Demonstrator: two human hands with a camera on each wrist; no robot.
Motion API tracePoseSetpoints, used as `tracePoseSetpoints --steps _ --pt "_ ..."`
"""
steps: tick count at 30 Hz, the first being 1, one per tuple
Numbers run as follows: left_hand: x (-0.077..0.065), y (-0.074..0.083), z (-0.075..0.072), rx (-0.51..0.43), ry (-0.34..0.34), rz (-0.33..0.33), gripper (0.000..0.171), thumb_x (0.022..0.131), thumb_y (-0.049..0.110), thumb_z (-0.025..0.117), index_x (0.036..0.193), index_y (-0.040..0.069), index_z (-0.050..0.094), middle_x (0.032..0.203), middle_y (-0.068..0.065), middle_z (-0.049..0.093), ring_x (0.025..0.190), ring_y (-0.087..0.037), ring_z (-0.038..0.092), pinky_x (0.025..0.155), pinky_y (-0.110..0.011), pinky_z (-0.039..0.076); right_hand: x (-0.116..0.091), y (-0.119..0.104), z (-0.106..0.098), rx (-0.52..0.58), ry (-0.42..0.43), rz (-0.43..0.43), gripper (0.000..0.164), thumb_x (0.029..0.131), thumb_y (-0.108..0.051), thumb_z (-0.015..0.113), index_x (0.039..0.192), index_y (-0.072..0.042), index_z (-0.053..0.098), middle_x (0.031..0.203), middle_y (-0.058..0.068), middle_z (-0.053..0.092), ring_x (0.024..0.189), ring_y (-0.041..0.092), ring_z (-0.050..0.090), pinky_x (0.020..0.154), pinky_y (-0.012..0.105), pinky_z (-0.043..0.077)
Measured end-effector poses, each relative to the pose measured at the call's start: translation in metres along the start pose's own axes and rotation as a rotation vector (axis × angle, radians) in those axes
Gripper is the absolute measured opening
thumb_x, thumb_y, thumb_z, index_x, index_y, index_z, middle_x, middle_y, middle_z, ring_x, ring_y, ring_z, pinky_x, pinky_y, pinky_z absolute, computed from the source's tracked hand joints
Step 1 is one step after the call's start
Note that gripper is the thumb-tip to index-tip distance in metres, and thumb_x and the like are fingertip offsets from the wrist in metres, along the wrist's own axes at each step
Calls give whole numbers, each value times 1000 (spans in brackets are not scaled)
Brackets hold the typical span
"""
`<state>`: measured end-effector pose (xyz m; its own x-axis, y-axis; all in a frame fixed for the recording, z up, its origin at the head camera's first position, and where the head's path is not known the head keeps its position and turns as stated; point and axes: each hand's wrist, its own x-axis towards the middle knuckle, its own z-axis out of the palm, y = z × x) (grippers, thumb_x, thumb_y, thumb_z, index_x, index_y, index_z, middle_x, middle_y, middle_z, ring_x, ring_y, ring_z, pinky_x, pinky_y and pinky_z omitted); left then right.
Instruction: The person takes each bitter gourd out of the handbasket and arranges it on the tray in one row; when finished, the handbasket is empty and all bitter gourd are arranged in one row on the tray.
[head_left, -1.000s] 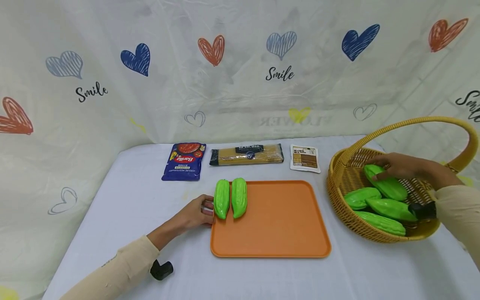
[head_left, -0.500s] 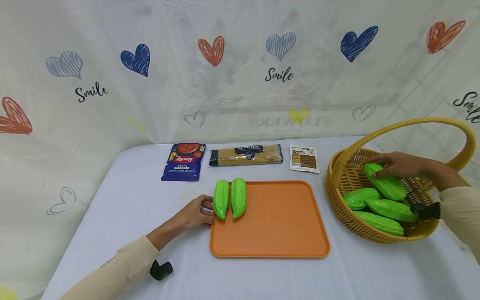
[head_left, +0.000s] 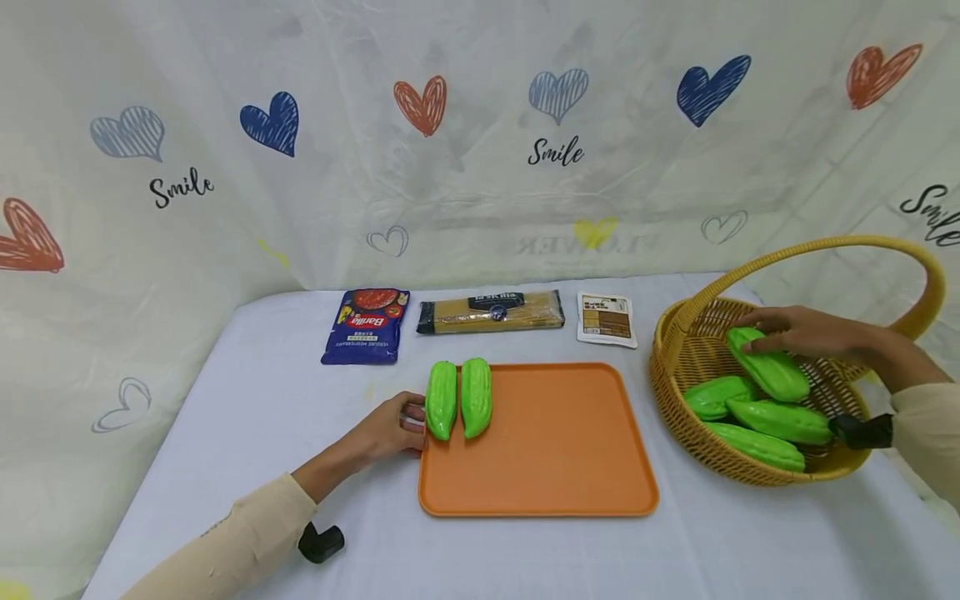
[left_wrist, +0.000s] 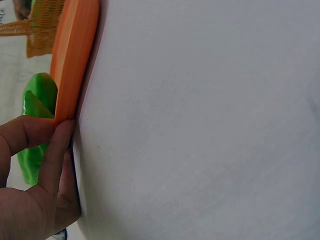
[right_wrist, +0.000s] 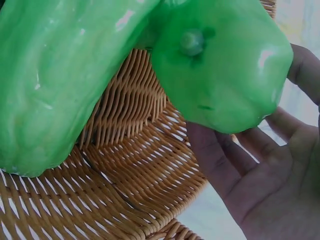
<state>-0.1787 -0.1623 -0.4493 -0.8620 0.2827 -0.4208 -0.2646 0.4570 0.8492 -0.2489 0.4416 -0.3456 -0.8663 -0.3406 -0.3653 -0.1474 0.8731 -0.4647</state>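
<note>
An orange tray (head_left: pixel 555 442) lies on the table, bearing two green bitter melons (head_left: pixel 441 404) side by side at its left end. My left hand (head_left: pixel 384 429) pinches the tray's left rim, and the left wrist view shows thumb and fingers on the orange edge (left_wrist: pixel 75 65). To the right stands a wicker basket (head_left: pixel 678 392) holding several green bitter melons. Inside it, my right hand (head_left: pixel 813 335) grips the rearmost bitter melon (head_left: pixel 780 377). In the right wrist view, thumb and fingers lie around that bitter melon's stem end (right_wrist: pixel 225 70).
Along the back lie a blue sauce pouch (head_left: pixel 366 327), a pack of spaghetti (head_left: pixel 491 312) and a small white-and-brown packet (head_left: pixel 606 319). The basket's tall handle (head_left: pixel 817 243) arches over the right forearm's side. A white printed sheet (head_left: pixel 480 192) hangs behind the table.
The head view has shifted slightly. My right wrist and sleeve have moved a little, with the hand still on the same bitter melon. My left hand and the tray stay put.
</note>
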Motion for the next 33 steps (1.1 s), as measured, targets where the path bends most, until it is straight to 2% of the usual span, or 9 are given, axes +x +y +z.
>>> tracePoseSetpoints --steps 8,15,19,22,26,28,33 --pt "1 -1 1 -5 29 -4 71 81 -2 76 143 0 44 122 -15 55 101 -23 63 80 -34 63 -8 -6 3 46 -8 -57 57 103 -33 54 149 -3 41 152 36 33 134 61 33 91 66 48" --pt "1 -2 1 -6 19 -8 70 82 -1 76 144 0 43 123 -15 55 102 -23 64 81 -35 63 -15 -13 7 70 -32 -46 51 105 -37 49 149 -13 44 154 25 36 134 46 41 88 50 54" --pt "0 -1 0 -6 3 0 71 82 -1 76 144 -1 41 124 -17 54 105 -25 63 81 -35 63 -21 -18 7 82 -56 -58 51 105 -35 49 150 -13 43 154 26 35 134 48 40 86 48 54" --pt "-2 0 0 -4 0 5 72 82 -1 76 144 -1 41 124 -17 54 105 -24 63 81 -34 63 -25 -23 8 101 -78 -42 53 104 -37 50 151 -13 41 154 26 34 131 44 44 84 44 53" --pt "-3 0 0 0 3 12 72 81 -2 76 144 -2 41 124 -16 54 103 -22 63 81 -35 63 -28 -28 10 133 -100 -12 54 103 -38 52 151 -15 42 155 26 31 119 29 50 75 37 50" --pt "-3 0 0 -4 3 14 72 81 -2 76 144 -2 41 124 -16 54 102 -22 63 81 -35 63 -29 -30 12 147 -110 -17 53 104 -37 52 151 -14 42 155 27 30 118 31 51 74 37 50" --pt "-3 1 0 -14 -2 19 72 81 -2 75 145 -2 41 124 -17 53 103 -22 63 80 -36 63 -33 -36 14 147 -116 -58 52 103 -34 53 150 -13 44 155 28 33 131 49 44 82 43 53"
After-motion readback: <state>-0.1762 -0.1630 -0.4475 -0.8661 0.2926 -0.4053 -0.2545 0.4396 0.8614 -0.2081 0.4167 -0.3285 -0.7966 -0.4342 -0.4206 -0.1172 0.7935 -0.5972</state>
